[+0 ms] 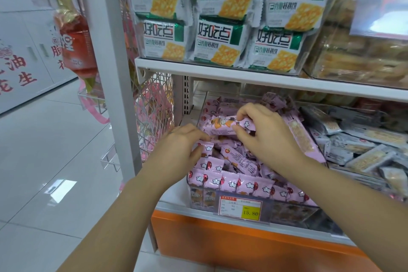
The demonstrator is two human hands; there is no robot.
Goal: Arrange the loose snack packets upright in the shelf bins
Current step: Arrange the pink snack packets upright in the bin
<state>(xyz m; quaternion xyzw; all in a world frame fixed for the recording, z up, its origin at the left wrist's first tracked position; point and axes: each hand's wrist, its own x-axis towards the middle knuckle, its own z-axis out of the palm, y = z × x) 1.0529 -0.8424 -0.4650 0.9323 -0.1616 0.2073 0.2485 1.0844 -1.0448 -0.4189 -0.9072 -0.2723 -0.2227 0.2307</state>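
Observation:
A clear plastic bin (199,202) on the lower shelf holds several pink snack packets. Those in the front row (242,183) stand upright, while those behind lie in a loose heap (238,159). My right hand (267,134) holds one pink packet (223,127) lengthwise above the heap, pinched between fingers and thumb. My left hand (178,150) is at the bin's left side, its fingers curled round the end of another pink packet (206,147).
Grey packets (362,152) fill the neighbouring bin on the right. Green-and-white cracker bags (220,13) stand on the shelf above, close over my hands. A price tag (240,206) reading 15.80 hangs on the bin's front. A white upright post (110,51) and tiled aisle floor (44,161) lie left.

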